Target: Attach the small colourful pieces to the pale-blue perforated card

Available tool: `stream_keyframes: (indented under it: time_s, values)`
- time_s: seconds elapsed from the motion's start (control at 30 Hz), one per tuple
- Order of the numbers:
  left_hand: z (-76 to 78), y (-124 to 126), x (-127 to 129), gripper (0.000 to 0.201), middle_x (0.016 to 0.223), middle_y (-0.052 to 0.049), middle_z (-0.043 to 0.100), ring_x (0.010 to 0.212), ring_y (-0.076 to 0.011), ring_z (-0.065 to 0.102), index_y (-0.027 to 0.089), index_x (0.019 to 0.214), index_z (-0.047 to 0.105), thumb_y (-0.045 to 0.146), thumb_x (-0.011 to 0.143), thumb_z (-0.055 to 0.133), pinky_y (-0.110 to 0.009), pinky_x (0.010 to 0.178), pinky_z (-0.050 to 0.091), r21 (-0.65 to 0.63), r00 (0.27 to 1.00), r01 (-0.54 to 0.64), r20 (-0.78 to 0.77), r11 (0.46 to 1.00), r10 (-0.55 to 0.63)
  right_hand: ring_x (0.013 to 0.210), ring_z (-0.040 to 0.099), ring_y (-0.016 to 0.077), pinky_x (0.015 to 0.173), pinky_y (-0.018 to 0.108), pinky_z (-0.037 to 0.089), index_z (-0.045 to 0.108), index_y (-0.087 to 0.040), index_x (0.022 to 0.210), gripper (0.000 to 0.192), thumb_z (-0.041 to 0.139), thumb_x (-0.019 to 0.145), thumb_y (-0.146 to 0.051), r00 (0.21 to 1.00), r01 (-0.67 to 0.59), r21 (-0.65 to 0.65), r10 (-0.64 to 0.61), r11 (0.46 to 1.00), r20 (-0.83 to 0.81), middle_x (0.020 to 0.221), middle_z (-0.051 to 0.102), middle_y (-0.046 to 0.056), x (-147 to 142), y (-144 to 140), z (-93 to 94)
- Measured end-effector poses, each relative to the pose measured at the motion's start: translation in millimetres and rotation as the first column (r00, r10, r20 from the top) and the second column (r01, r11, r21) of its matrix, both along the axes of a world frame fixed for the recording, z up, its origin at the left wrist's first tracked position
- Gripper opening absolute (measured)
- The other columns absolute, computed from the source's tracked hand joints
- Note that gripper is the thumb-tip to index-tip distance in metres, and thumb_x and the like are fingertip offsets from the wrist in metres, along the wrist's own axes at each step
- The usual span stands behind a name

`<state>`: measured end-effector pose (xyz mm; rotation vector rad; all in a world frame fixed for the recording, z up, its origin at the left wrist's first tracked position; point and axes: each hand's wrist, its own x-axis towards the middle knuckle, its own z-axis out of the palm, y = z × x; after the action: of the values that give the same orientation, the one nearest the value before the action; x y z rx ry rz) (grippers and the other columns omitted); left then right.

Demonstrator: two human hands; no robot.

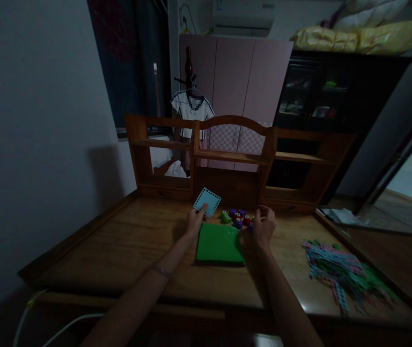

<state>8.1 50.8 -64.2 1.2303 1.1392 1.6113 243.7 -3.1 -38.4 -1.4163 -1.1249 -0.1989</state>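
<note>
1 blue card (207,201), L hand (194,221)

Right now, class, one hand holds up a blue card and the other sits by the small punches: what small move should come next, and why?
Probably close the right hand on one of the coloured punches. The left hand already holds the light blue card lifted above the green stack, its edge free, while the right hand's fingers rest at the cluster; whether they grip one cannot be told.

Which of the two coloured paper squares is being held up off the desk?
The small light blue paper square with punched edges, pinched in the left hand. The larger green paper stack lies flat on the wooden desk.
</note>
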Motion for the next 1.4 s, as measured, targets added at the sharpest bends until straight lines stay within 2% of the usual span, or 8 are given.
stream_keyframes:
  time_s: [0.23, 0.47, 0.7, 0.87, 1.0, 1.1, 1.23, 1.4]
  values:
    - [-6.0, 5.3, -3.6, 0.049, 0.053, -0.002, 0.06, 0.043, -0.0114, 0.053, 0.01, 0.077, 0.062, 0.057, 0.065, 0.061, -0.02, 0.043, 0.04, -0.045, 0.995, 0.052, 0.092, 0.998, -0.048, 0.1, 0.047, 0.0209, 0.089, 0.034, 0.033, 0.054, -0.015, 0.105, 0.027, 0.039, 0.084, -0.025, 0.989, -0.091, 0.006, 0.09, 0.996, 0.115, 0.104, 0.055, 0.011, -8.2, 1.1, -4.4]
    - [-5.3, 3.1, -1.3, 0.048, 0.048, -0.005, 0.06, 0.042, -0.0151, 0.057, 0.008, 0.079, 0.062, 0.055, 0.068, 0.06, -0.022, 0.043, 0.042, -0.11, 0.991, 0.089, 0.11, 0.99, -0.077, 0.098, 0.048, 0.021, 0.087, 0.034, 0.033, 0.054, -0.015, 0.104, 0.031, 0.032, 0.088, -0.031, 0.994, 0.033, 0.102, -0.022, 0.994, -0.105, 0.103, 0.055, 0.011, 5.7, -3.3, 3.9]
    - [-5.7, 5.8, 0.4, 0.042, 0.062, -0.009, 0.067, 0.05, -0.0173, 0.063, 0.009, 0.092, 0.058, 0.047, 0.074, 0.059, -0.022, 0.047, 0.047, -0.09, 0.969, 0.166, 0.2, 0.982, -0.145, 0.1, 0.046, 0.0209, 0.088, 0.034, 0.032, 0.053, -0.017, 0.107, 0.032, 0.032, 0.087, -0.03, 0.994, 0.03, 0.159, -0.013, 0.987, -0.107, 0.105, 0.054, 0.01, 1.3, -13.0, 15.9]
    - [-7.3, 7.5, 0.8, 0.039, 0.07, -0.012, 0.068, 0.055, -0.0182, 0.065, 0.008, 0.093, 0.057, 0.043, 0.075, 0.06, -0.023, 0.049, 0.049, -0.073, 0.955, 0.196, 0.241, 0.978, -0.173, 0.099, 0.046, 0.0229, 0.085, 0.035, 0.033, 0.053, -0.016, 0.104, 0.033, 0.028, 0.087, -0.031, 0.972, 0.164, 0.17, -0.13, 0.972, -0.194, 0.104, 0.052, 0.012, 18.3, -17.5, 19.3]
    - [-7.4, 8.1, 1.9, 0.039, 0.071, -0.012, 0.069, 0.057, -0.019, 0.066, 0.008, 0.095, 0.056, 0.041, 0.076, 0.06, -0.023, 0.05, 0.05, -0.091, 0.948, 0.212, 0.26, 0.973, -0.182, 0.097, 0.046, 0.024, 0.084, 0.037, 0.032, 0.054, -0.015, 0.098, 0.034, 0.025, 0.087, -0.03, 0.975, 0.194, 0.077, -0.184, 0.978, -0.127, 0.099, 0.054, 0.013, 23.6, -14.2, 14.3]
    - [-6.4, 7.5, 2.5, 0.037, 0.071, -0.012, 0.069, 0.057, -0.0197, 0.066, 0.008, 0.093, 0.056, 0.04, 0.075, 0.06, -0.024, 0.049, 0.05, -0.096, 0.946, 0.216, 0.265, 0.972, -0.184, 0.085, 0.05, 0.0226, 0.075, 0.033, 0.035, 0.056, -0.016, 0.089, 0.032, 0.03, 0.087, -0.034, 0.988, 0.132, -0.144, -0.118, 0.981, 0.099, 0.087, 0.056, 0.011, 14.5, -9.2, 4.6]
    - [-4.7, 5.4, 2.7, 0.038, 0.072, -0.013, 0.069, 0.058, -0.0202, 0.066, 0.009, 0.093, 0.056, 0.041, 0.074, 0.061, -0.025, 0.05, 0.05, -0.091, 0.948, 0.21, 0.261, 0.973, -0.18, 0.074, 0.054, 0.021, 0.063, 0.029, 0.035, 0.057, -0.016, 0.081, 0.026, 0.048, 0.08, -0.04, 0.921, 0.166, -0.436, 0.019, 0.885, 0.389, 0.079, 0.058, 0.011, 0.7, -4.6, -11.8]
    - [-3.8, 4.9, 3.9, 0.038, 0.077, -0.013, 0.069, 0.063, -0.0203, 0.067, 0.008, 0.095, 0.055, 0.038, 0.073, 0.063, -0.027, 0.057, 0.053, -0.066, 0.927, 0.239, 0.312, 0.969, -0.208, 0.076, 0.057, 0.0228, 0.062, 0.029, 0.036, 0.058, -0.016, 0.081, 0.017, 0.053, 0.077, -0.032, 0.885, 0.183, -0.526, 0.094, 0.83, 0.457, 0.083, 0.06, 0.014, -0.1, -4.1, -22.4]
